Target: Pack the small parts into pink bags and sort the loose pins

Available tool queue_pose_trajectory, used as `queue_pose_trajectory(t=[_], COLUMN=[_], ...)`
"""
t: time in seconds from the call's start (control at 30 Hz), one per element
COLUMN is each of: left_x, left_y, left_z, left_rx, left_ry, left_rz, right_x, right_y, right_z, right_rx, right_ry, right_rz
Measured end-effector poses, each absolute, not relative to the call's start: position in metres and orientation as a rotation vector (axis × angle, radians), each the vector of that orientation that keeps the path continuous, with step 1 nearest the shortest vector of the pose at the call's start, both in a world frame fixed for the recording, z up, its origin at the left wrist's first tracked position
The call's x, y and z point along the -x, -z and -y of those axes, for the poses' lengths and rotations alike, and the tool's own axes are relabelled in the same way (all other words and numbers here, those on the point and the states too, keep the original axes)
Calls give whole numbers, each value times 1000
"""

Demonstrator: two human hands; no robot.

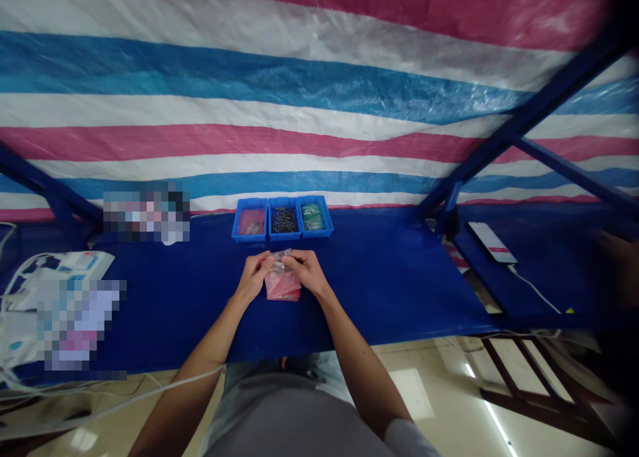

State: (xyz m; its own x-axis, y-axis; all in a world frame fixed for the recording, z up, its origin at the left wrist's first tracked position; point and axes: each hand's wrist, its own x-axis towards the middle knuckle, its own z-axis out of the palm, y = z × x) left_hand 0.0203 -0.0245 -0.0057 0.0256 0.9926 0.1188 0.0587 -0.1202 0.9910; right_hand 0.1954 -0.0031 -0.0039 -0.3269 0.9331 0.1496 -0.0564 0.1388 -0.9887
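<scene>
Both hands are up over the blue table [389, 271] now, the left hand [255, 274] and the right hand [307, 269] each pinching the top of a small pink bag [283, 283], one at either side. The bag hangs between them, near the front of three blue bins standing side by side. Looks like small metal pieces near its top, though from here I can't be sure. In the left bin [250, 220], pink packets; in the middle bin [284, 219], a heap of dark, thin pieces; in the right bin [315, 216], green packets. Well off to the right, a phone [492, 242] lies with a white cable [534, 287] attached.
</scene>
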Motion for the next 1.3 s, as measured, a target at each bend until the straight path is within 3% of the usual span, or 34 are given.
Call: queue_pose_trajectory(t=[1.3], left_x=[-18], left_y=[10], left_z=[22], left_rx=[-1565], left_ry=[-1260], left_rz=[-1228], right_x=[-194], right_y=[0], right_z=[5], right_rx=[838], right_ry=[-1461], right_rz=[1373])
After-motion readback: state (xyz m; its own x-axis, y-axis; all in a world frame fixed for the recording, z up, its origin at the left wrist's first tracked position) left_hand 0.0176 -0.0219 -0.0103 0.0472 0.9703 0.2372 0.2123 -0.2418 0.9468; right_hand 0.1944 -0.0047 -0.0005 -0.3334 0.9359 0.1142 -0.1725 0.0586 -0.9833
